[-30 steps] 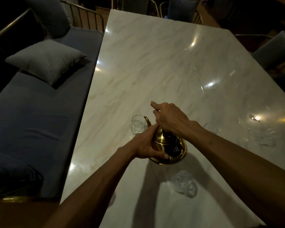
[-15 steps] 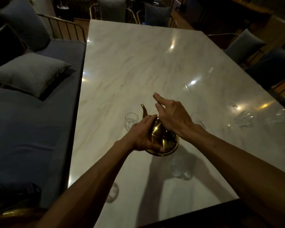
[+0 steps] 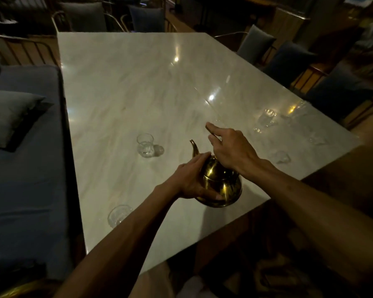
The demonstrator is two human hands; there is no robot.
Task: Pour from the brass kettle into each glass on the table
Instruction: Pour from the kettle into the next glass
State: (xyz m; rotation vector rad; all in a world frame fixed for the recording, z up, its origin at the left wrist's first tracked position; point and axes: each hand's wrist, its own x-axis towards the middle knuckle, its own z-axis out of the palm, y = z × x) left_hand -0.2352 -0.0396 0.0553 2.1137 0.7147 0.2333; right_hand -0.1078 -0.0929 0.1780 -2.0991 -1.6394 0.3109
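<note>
1 brass kettle (image 3: 219, 183) gripped by left hand (image 3: 192, 179); right hand (image 3: 233, 151) above, grip unclear; 4 glasses (image 3: 145, 146) visible.

Grey cushion (image 3: 11, 112) on blue daybed (image 3: 26, 179), metal rail (image 3: 19, 50) behind — padded chairs (image 3: 256, 43) opposite.

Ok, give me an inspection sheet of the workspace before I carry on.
Surface: marble table, glossy, with lamp glare.
Job's things: kettle upright close to the table's near-right edge, spout pointing away from the person, not pouring; glasses: one left of the spout, one beside the left forearm, at least two fainter ones to the right; fill too dim to tell.
Clutter: nothing seen.
Grips: left grip holds the kettle's side; right grip over its top, two fingers straight out, hold hidden.
Cables: nothing seen.
Surroundings: bench with cushion on the left; chairs at the far end and right; dim room.
</note>
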